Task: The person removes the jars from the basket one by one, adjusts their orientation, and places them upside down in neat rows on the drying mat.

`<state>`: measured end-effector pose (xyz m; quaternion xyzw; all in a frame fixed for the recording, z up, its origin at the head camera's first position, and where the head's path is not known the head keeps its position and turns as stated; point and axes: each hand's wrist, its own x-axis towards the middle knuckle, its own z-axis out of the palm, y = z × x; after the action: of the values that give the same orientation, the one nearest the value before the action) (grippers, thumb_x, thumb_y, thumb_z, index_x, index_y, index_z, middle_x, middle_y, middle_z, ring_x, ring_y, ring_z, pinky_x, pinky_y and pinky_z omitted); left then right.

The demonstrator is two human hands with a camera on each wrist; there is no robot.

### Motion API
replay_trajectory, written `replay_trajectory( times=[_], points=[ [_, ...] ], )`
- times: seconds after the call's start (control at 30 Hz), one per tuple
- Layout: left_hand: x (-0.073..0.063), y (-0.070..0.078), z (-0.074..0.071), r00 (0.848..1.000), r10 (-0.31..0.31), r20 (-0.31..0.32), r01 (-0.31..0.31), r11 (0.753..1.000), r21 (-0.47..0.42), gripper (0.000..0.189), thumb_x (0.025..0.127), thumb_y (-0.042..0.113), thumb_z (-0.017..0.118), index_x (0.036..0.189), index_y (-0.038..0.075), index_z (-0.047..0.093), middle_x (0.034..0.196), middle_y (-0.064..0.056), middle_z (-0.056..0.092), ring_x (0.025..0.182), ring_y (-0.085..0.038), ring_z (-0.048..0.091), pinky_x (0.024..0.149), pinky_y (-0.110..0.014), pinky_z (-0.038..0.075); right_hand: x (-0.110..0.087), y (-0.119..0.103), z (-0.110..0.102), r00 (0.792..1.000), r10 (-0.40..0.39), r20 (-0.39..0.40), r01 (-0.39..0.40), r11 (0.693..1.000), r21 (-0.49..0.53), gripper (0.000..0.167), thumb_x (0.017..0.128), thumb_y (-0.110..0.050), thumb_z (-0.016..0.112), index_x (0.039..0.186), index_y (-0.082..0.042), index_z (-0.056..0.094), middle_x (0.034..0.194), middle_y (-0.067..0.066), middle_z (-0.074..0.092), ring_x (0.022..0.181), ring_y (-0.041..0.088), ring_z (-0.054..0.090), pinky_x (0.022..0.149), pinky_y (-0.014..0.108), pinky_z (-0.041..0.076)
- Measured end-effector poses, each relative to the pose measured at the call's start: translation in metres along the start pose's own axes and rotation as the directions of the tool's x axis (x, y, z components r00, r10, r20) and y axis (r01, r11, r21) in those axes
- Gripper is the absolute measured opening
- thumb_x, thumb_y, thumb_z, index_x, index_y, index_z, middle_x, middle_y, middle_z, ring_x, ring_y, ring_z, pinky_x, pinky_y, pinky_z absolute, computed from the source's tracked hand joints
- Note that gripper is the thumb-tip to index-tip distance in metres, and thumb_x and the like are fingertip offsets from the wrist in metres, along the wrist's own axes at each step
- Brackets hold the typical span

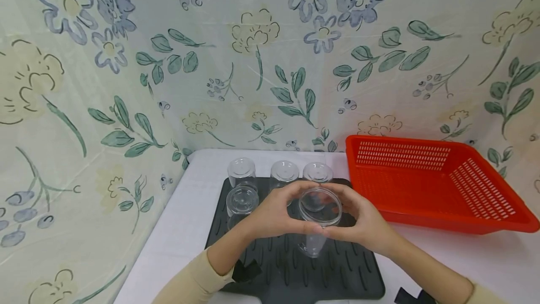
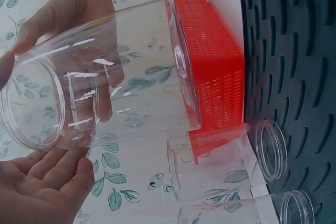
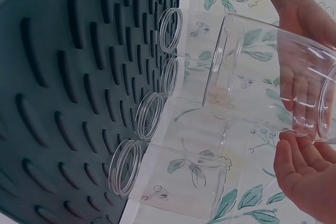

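A clear plastic jar is held mouth up over the dark ridged drying mat, its base above the ridges in both wrist views. From the left, my left hand grips the jar near its rim, thumb at the front and fingers round the far side. Opposite it, my right hand grips the same rim, the two thumbs meeting at the front. Several similar jars stand upside down on the mat, including a front-left jar and a back-left jar; my left hand partly hides some of them.
A red slotted plastic basket sits right of the mat on the white-covered table. Behind and to the left hangs a floral cloth. Black straps show at both wrists.
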<state>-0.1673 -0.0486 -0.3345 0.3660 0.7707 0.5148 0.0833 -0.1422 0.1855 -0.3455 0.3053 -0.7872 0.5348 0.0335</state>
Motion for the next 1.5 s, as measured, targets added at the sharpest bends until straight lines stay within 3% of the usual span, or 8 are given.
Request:
replay_trajectory(
  times=[0.23, 0.43, 0.53, 0.67, 0.87, 1.17, 1.4, 1.5],
  points=[
    [-0.002, 0.001, 0.0, 0.999, 0.028, -0.022, -0.029, 0.998, -0.061, 0.067, 0.079, 0.019, 0.082, 0.138, 0.021, 0.051, 0.133, 0.014, 0.056, 0.127, -0.009, 0.049, 0.109, -0.038, 0.034, -0.013, 0.033, 0.009, 0.998, -0.01, 0.058, 0.004, 0.995, 0.103, 0.079, 0.077, -0.006, 0.08, 0.145, -0.01, 0.04, 0.134, 0.015, 0.053, 0.121, 0.022, 0.054, 0.097, 0.034, 0.047],
    [-0.004, 0.005, -0.001, 0.997, 0.078, -0.024, -0.079, 0.995, -0.055, 0.067, 0.078, 0.017, 0.082, 0.138, 0.02, 0.051, 0.132, 0.014, 0.056, 0.126, -0.008, 0.049, 0.11, -0.038, 0.034, -0.026, 0.067, 0.026, 0.984, 0.006, 0.178, -0.047, 0.973, 0.225, 0.079, 0.082, -0.012, 0.077, 0.146, 0.002, 0.032, 0.142, 0.03, 0.042, 0.127, 0.012, 0.048, 0.097, 0.058, 0.042],
    [-0.004, 0.006, 0.0, 0.995, 0.097, -0.02, -0.098, 0.994, -0.043, 0.067, 0.078, 0.018, 0.083, 0.137, 0.023, 0.051, 0.131, 0.013, 0.057, 0.126, -0.009, 0.05, 0.109, -0.039, 0.035, -0.029, 0.075, 0.033, 0.976, -0.001, 0.216, -0.061, 0.958, 0.279, 0.081, 0.082, -0.012, 0.076, 0.145, 0.005, 0.029, 0.144, 0.034, 0.037, 0.127, 0.009, 0.047, 0.098, 0.053, 0.044],
    [-0.005, 0.007, 0.0, 0.993, 0.117, -0.021, -0.118, 0.992, -0.048, 0.067, 0.077, 0.016, 0.083, 0.136, 0.021, 0.051, 0.132, 0.009, 0.057, 0.127, -0.011, 0.05, 0.109, -0.04, 0.035, -0.031, 0.079, 0.041, 0.971, -0.012, 0.238, -0.07, 0.941, 0.332, 0.082, 0.081, -0.006, 0.076, 0.148, 0.001, 0.03, 0.15, 0.02, 0.036, 0.124, 0.016, 0.052, 0.096, 0.035, 0.048],
    [-0.006, 0.008, -0.001, 0.992, 0.124, -0.031, -0.126, 0.989, -0.072, 0.068, 0.076, 0.013, 0.083, 0.135, 0.018, 0.052, 0.132, 0.007, 0.057, 0.126, -0.011, 0.05, 0.109, -0.04, 0.035, -0.031, 0.08, 0.047, 0.97, -0.059, 0.234, -0.034, 0.928, 0.371, 0.079, 0.081, -0.003, 0.075, 0.147, -0.001, 0.032, 0.147, -0.001, 0.042, 0.116, 0.024, 0.058, 0.09, 0.037, 0.053],
    [-0.012, 0.002, -0.005, 0.999, 0.051, -0.008, -0.052, 0.993, -0.102, 0.072, 0.079, 0.013, 0.081, 0.142, 0.015, 0.047, 0.136, 0.005, 0.057, 0.128, -0.009, 0.048, 0.11, -0.042, 0.034, -0.039, 0.083, 0.035, 0.979, -0.008, 0.203, -0.059, 0.944, 0.325, 0.074, 0.08, -0.007, 0.078, 0.142, 0.004, 0.039, 0.138, -0.007, 0.053, 0.118, 0.014, 0.055, 0.095, 0.029, 0.047],
    [-0.016, -0.003, -0.011, 1.0, 0.01, 0.023, -0.009, 0.999, -0.044, 0.075, 0.08, 0.018, 0.082, 0.145, 0.019, 0.045, 0.137, 0.011, 0.054, 0.13, -0.009, 0.046, 0.109, -0.038, 0.035, -0.047, 0.082, 0.013, 0.966, 0.028, 0.256, -0.129, 0.914, 0.384, 0.069, 0.085, -0.01, 0.072, 0.146, -0.009, 0.04, 0.138, -0.002, 0.054, 0.119, 0.017, 0.056, 0.092, 0.033, 0.051],
    [-0.017, -0.005, -0.012, 0.999, -0.022, 0.03, 0.022, 1.0, -0.005, 0.075, 0.08, 0.023, 0.082, 0.145, 0.019, 0.045, 0.137, 0.012, 0.054, 0.13, -0.009, 0.045, 0.109, -0.037, 0.035, -0.05, 0.081, 0.004, 0.968, 0.041, 0.249, -0.14, 0.908, 0.395, 0.067, 0.086, -0.009, 0.069, 0.146, -0.007, 0.039, 0.137, 0.001, 0.055, 0.12, 0.016, 0.055, 0.092, 0.034, 0.051]
  ],
)
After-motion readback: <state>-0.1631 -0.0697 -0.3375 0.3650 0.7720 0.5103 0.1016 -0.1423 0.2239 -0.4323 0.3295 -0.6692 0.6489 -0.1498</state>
